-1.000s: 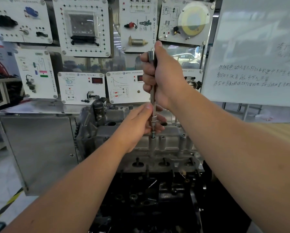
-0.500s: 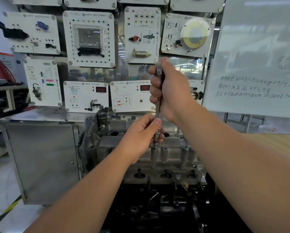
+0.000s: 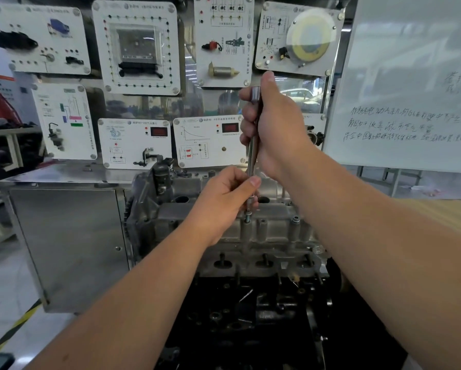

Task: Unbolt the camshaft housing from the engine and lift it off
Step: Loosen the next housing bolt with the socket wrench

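The grey cast camshaft housing (image 3: 272, 228) sits on top of the dark engine block (image 3: 250, 316). A long steel socket driver (image 3: 253, 153) stands upright over a bolt (image 3: 247, 218) that sticks up a little from the housing's front row of bosses. My right hand (image 3: 274, 129) grips the driver's upper shaft in a fist, thumb pointing up. My left hand (image 3: 224, 198) pinches the lower end of the shaft just above the bolt. Two more bolts (image 3: 295, 219) sit in bosses to the right.
A wall of white training panels (image 3: 135, 46) stands behind the engine. A stainless steel cabinet (image 3: 63, 236) is at the left, a whiteboard (image 3: 411, 89) with handwriting at the right. Yellow-black floor tape (image 3: 18, 324) runs at lower left.
The whole view has shifted downward as my head tilted up. Both hands keep their hold on the driver, and the bolt now shows a little more shank above its boss.
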`<state>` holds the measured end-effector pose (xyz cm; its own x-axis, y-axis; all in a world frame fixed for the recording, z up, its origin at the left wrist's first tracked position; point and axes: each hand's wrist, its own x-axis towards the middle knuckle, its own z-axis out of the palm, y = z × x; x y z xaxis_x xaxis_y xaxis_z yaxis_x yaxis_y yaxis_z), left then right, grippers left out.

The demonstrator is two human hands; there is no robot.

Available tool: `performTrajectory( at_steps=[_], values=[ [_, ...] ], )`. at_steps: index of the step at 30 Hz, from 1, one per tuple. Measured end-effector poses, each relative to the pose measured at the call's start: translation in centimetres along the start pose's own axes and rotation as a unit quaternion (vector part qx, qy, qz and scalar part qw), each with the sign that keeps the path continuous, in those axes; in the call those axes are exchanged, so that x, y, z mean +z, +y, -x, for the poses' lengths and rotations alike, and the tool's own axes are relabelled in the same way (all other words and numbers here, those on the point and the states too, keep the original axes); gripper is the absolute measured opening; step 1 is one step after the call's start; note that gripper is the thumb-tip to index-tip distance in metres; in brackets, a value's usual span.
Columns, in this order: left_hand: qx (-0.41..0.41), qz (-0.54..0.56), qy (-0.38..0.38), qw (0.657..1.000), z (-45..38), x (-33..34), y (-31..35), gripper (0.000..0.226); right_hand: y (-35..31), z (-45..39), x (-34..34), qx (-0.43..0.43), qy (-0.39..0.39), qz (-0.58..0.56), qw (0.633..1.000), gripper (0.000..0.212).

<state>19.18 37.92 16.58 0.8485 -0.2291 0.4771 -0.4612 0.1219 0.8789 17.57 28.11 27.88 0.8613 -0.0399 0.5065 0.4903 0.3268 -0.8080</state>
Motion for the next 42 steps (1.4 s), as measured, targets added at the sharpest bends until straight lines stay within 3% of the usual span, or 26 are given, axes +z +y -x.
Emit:
performTrajectory(
  at_steps=[5,12,20,27,29,34,38,42],
  values=[
    [-0.017,0.023,-0.028,0.999,0.2,-0.5,0.2,0.032,0.3,0.0,0.7,0.026,-0.023,-0.018,0.999,0.054],
    [-0.006,0.010,-0.017,1.000,-0.1,-0.3,-0.2,0.026,1.0,0.4,0.1,-0.067,0.016,0.008,0.998,0.029],
    [0.012,0.026,-0.015,0.999,-0.1,-0.3,-0.3,0.025,0.9,0.4,0.6,-0.011,-0.028,-0.020,0.999,0.047],
    [0.006,0.016,-0.023,1.000,0.0,-0.3,-0.4,0.022,1.4,0.9,-0.1,-0.099,0.031,0.004,0.995,0.024],
    [0.014,0.013,-0.005,1.000,-0.1,-0.2,-0.6,0.013,1.2,1.0,-0.3,-0.085,0.015,-0.007,0.996,0.029],
    [0.031,0.006,0.020,0.999,-0.3,-0.2,-0.8,0.018,1.4,0.9,0.1,-0.049,-0.015,-0.015,0.999,0.043],
    [-0.007,0.035,-0.018,0.999,-0.1,-0.6,-0.6,0.031,1.9,0.9,0.1,-0.116,0.004,0.035,0.993,0.028],
    [0.003,0.020,-0.018,1.000,-0.1,-0.4,-0.5,0.025,2.2,0.8,-0.2,-0.143,0.030,0.055,0.988,0.026]
  ],
)
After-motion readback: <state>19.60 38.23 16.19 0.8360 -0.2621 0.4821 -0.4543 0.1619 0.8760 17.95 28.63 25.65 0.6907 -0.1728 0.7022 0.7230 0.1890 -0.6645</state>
